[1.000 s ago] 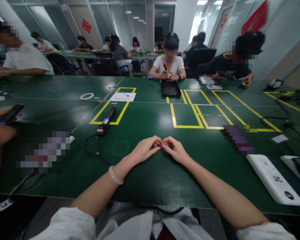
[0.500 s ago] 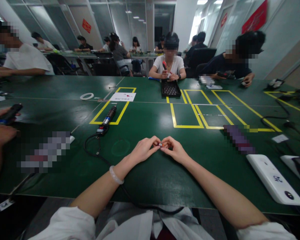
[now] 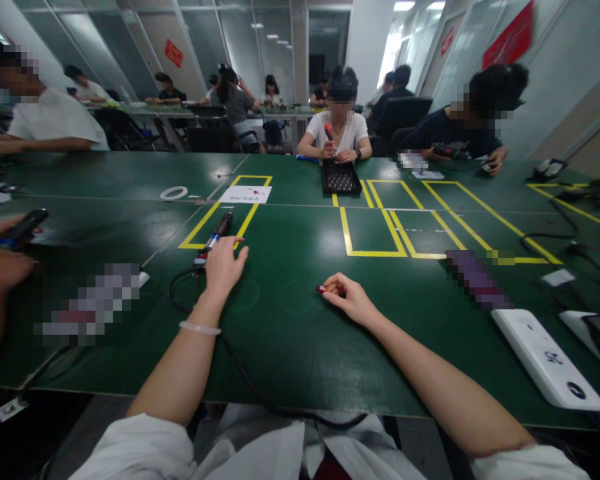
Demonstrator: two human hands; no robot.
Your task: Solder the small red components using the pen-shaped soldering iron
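Observation:
My left hand [image 3: 225, 265] is over the lower end of a corded electric screwdriver [image 3: 223, 225], with fingers stretched out and thumb apart. Whether it touches the tool I cannot tell. The screwdriver, black with a silver and blue section, lies inside a yellow tape outline. In front of me, my right hand [image 3: 349, 295] pinches a small red and orange piece [image 3: 321, 289] between thumb and fingers, just above the green table. The piece is too small to name exactly.
A black cable [image 3: 250, 380] runs from the screwdriver under my left forearm to the table edge. At right lie a white power bank [image 3: 547, 360] and a phone [image 3: 480, 279]. A paper sheet [image 3: 246, 194] and a tape ring [image 3: 173, 193] lie beyond. Opposite, a person works over a black tray [image 3: 341, 179].
My left hand has let go of the small piece and moved left and forward to the screwdriver. My right hand stays in place with the piece.

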